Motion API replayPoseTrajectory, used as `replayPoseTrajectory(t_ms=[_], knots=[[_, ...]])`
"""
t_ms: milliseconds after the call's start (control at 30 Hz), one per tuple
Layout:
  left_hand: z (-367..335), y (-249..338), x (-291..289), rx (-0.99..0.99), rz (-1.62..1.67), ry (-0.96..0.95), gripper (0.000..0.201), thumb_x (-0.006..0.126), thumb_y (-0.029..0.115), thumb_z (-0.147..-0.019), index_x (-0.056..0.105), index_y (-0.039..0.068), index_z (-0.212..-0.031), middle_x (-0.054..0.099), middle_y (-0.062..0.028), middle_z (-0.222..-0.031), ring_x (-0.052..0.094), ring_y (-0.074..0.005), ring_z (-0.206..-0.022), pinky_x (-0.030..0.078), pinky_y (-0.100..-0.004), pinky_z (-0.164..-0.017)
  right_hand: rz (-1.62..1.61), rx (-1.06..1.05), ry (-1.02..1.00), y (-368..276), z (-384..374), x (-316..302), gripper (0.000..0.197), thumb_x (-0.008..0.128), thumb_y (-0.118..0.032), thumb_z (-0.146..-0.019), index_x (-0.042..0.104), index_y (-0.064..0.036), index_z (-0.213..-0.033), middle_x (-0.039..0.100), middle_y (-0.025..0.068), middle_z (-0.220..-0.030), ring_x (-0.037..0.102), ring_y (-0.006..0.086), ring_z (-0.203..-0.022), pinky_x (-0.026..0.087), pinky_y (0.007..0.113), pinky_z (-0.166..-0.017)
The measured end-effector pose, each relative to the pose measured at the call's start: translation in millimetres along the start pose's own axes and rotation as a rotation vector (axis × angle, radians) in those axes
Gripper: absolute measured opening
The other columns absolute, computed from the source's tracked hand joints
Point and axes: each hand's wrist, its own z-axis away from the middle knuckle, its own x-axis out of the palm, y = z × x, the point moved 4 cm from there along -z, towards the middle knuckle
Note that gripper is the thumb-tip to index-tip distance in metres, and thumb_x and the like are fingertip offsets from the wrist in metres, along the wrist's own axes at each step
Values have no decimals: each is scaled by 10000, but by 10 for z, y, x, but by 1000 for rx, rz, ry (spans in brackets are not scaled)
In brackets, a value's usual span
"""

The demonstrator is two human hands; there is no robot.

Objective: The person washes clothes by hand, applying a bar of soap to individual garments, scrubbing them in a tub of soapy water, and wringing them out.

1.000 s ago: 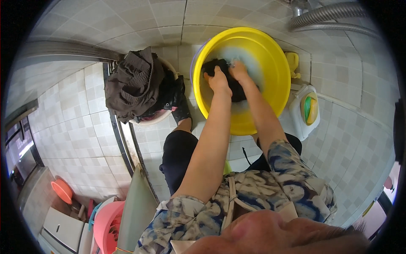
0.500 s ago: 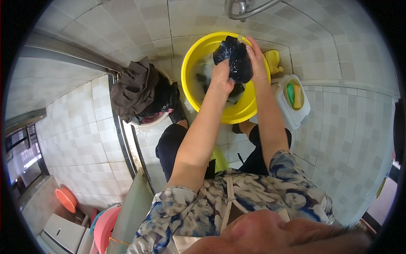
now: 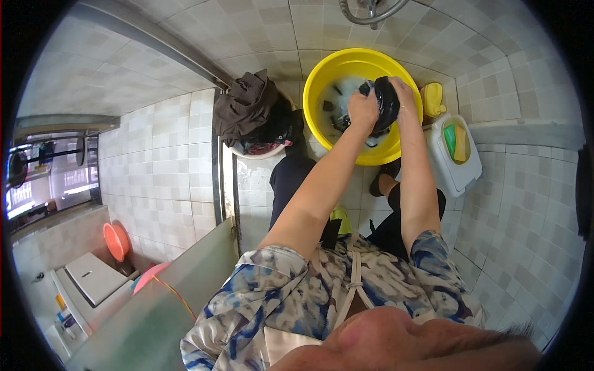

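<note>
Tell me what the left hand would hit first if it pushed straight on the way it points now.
Probably the soapy water inside the yellow basin. The left hand grips the dark wet cloth above it, reaching forward and down; depth is hard to judge in this view.

Open water in the left half of the yellow basin (image 3: pixel 322 74), free for passing. Right half filled by both hands and a dark wet cloth (image 3: pixel 387 102). Left of the basin, blocked by a white tub heaped with dark clothes (image 3: pixel 250 108). To the right, a yellow bottle (image 3: pixel 432 99) and a white container (image 3: pixel 455 164) standing close to the rim. Above, a metal pipe (image 3: pixel 371 11).
</note>
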Motion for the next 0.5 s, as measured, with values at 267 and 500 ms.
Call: replayPoseTrajectory(t_ms=[267, 500], knots=[[275, 347, 43, 443, -889, 80, 433, 608, 300, -828, 574, 7, -1145, 628, -259, -1031, 590, -410, -996, 474, -436, -872, -141, 65, -70, 145, 274, -223, 359, 515, -259, -936, 543, -14, -1196, 625, 90, -1045, 585, 218, -992, 448, 336, -883], [-346, 575, -710, 250, 16, 90, 491, 690, 313, -805, 575, -37, -1130, 650, -162, -998, 614, -262, -935, 482, -364, -821, 623, -358, 14, -135, 639, 495, 330, 512, -282, -928, 563, 13, -1066, 616, 214, -1033, 574, 338, -1003, 426, 370, -868]])
